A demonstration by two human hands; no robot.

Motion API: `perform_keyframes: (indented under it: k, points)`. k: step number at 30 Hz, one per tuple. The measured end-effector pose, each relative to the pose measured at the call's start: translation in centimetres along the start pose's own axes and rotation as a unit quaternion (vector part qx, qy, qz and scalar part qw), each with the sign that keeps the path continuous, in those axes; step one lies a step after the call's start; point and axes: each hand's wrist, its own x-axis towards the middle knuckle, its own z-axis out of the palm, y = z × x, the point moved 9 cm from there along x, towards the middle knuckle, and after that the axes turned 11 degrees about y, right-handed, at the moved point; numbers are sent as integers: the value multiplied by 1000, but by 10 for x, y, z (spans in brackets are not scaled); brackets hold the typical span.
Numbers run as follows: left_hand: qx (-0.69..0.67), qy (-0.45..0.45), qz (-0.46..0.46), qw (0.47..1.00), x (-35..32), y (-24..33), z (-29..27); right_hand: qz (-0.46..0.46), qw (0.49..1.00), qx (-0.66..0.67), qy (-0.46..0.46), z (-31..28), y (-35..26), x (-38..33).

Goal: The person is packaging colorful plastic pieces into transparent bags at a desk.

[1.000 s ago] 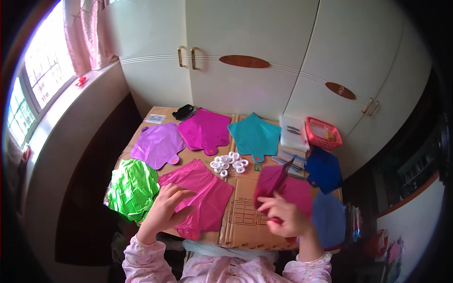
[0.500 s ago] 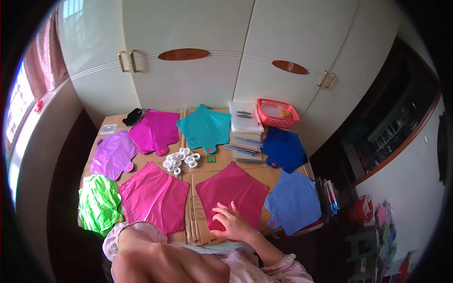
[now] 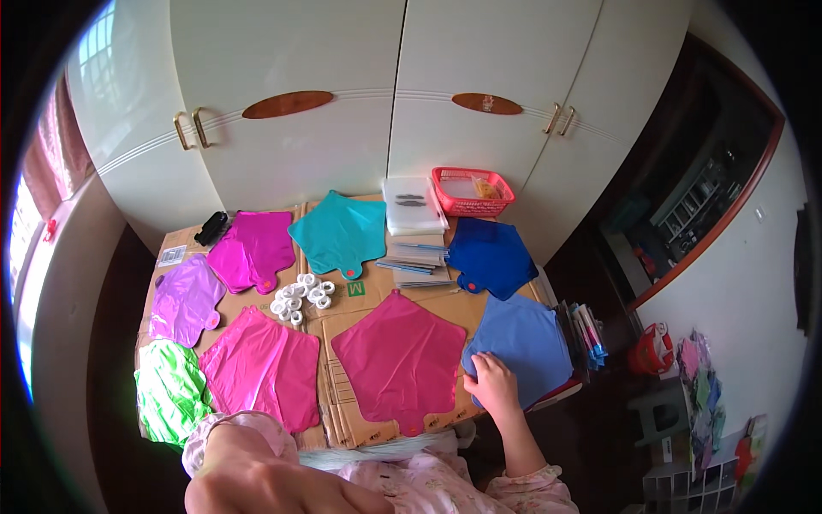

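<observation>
My right hand rests with curled fingers on the left edge of a light blue foil balloon, which lies flat at the table's right front. Just left of the hand a flat deep pink star-shaped balloon is spread on the cardboard sheet. My left hand is raised close to the camera at the bottom edge, blurred, with a pink sleeve behind it. Nothing shows in it. A pink balloon lies beyond that arm.
More flat balloons ring the table: green, lilac, magenta, teal, dark blue. White plastic rings sit mid-table. A red basket and white boxes stand at the back, below white cupboards.
The deep pink balloon now lies flat. My right hand has moved right from it onto the light blue balloon. My left arm has lifted off the table toward the camera.
</observation>
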Motion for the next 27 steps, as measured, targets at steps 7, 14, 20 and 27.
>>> perform_keyframes:
  k: [7,14,20,27]
  points:
    - [-11,-35,10,999,0,-2,2,-30,999,-41,20,3,0,-5]
    - [-2,-43,14,999,3,-5,6,78,985,117,99,-9,35,-4]
    - [-3,-92,38,995,8,-16,3,214,949,216,83,1,71,-14]
    - [458,-57,-96,882,3,-169,-92,271,915,285,90,1,80,-19]
